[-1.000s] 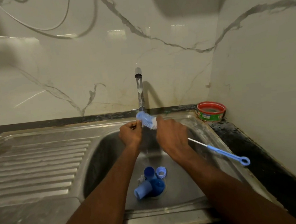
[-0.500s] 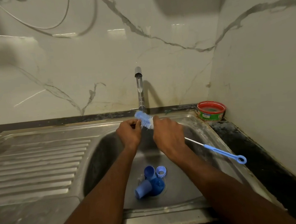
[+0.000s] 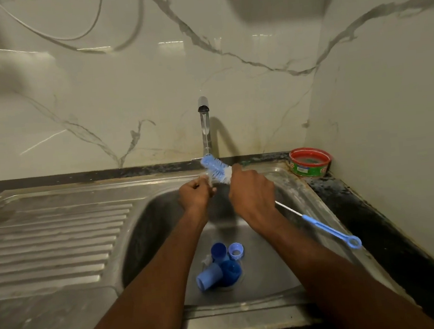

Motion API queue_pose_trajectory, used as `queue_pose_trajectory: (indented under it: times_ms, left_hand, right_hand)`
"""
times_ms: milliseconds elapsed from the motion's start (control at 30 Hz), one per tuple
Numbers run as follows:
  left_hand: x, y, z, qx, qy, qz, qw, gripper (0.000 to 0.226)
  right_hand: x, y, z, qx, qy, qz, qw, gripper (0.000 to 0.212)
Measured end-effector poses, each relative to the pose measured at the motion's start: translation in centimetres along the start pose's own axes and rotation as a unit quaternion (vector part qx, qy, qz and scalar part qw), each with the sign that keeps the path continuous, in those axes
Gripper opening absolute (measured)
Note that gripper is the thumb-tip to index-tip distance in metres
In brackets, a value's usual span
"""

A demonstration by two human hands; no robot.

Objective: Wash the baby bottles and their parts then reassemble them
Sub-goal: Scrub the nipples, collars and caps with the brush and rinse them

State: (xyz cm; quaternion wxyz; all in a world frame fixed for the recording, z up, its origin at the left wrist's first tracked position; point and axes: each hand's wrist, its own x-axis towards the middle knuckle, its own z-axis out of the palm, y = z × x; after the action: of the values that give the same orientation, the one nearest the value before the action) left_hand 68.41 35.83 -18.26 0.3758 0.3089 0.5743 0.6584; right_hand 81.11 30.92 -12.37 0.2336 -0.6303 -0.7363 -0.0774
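The washing step is in hand, judging by the running tap and the brush at work under it. The right hand has its grip closed round the wire stem of the blue bottle brush, whose bristle head sits just below the tap's spout while its plastic handle with the ring end trails away to the right of the tap, over the sink's rim. The left hand, just left of the stream, has its grip curled round a small clear part, probably a teat, though it is too hidden to say for sure; the bristles touch it. The rest of the bottle parts lie in the sink basin well below the tap, gathered over the drain: a pale blue cap on its side, a dark blue cap, a pale blue collar ring and a dark blue piece among them. A red-rimmed tub stands on the tabletop to the right of the tap. The next move likely calls for rinsing the held part and taking up another piece from the drain; reassembly looks far off.
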Motion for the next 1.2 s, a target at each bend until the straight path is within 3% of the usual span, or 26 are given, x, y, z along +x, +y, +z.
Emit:
queue_pose_trajectory:
  times_ms: [100, 167, 267, 367, 467, 667, 867, 933, 1067, 1200]
  left_hand:
    - [-1.4, 0.5, 1.2, -0.071, -0.107, -0.048, 0.991, 0.016]
    - [-1.7, 0.8, 1.3, -0.111, -0.138, -0.059, 0.982, 0.017]
    - [-1.0, 1.2, 0.7, -0.206, -0.129, -0.064, 0.968, 0.018]
    - [0.0, 1.2, 0.3, -0.28, -0.068, -0.09, 0.953, 0.016]
    - [0.4, 0.4, 0.7, -0.215, -0.068, -0.101, 0.969, 0.025]
    - [-0.1, 0.0, 1.0, -0.063, -0.177, -0.062, 0.98, 0.028]
    - [0.7, 0.0, 0.7, -0.132, -0.074, -0.062, 0.987, 0.018]
    - [0.6, -0.4, 0.8, -0.113, -0.076, -0.052, 0.989, 0.021]
    - [-0.5, -0.3, 1.2, -0.048, -0.144, 0.044, 0.987, 0.021]
    - [0.2, -0.5, 0.6, -0.032, -0.128, 0.042, 0.99, 0.021]
  right_hand:
    - [0.5, 0.0, 0.2, 0.048, -0.015, 0.018, 0.999, 0.04]
    - [0.9, -0.1, 0.2, 0.057, -0.011, 0.022, 0.998, 0.042]
    - [1.2, 0.0, 0.0, 0.058, 0.021, 0.035, 0.997, 0.036]
    - [0.4, -0.2, 0.5, 0.06, -0.004, 0.043, 0.997, 0.033]
    - [-0.5, -0.4, 1.2, 0.055, -0.032, 0.031, 0.997, 0.032]
    - [1.0, 0.8, 0.1, 0.055, -0.013, 0.046, 0.997, 0.026]
    - [0.1, 0.5, 0.0, 0.063, -0.012, 0.036, 0.997, 0.03]
    - [-0.2, 0.1, 0.5, 0.052, -0.017, 0.03, 0.998, 0.032]
    - [0.5, 0.3, 0.3, 0.047, -0.011, 0.022, 0.999, 0.038]
    - [0.8, 1.1, -0.5, 0.031, 0.008, 0.042, 0.999, 0.034]
